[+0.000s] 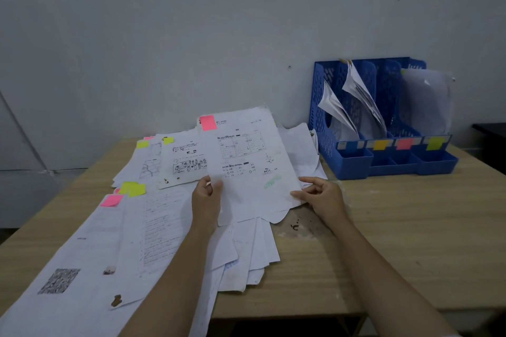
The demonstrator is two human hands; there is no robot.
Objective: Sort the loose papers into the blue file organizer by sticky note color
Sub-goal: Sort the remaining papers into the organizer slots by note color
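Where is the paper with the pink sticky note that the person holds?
In the head view, the held paper is near the centre, above the paper pile, between the left hand and right hand.

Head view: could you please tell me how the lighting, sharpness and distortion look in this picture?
Head view: dim, flat light with a bluish cast, no glare; the table edges bow from the wide lens; print on the sheet held by the hands is soft; papers in the organizer look hazy.

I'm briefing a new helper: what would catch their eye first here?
Both hands, left hand and right hand, hold up a sheet with a pink sticky note mid-table. Behind it to the right stands the blue file organizer; tagged loose papers sprawl to the left.
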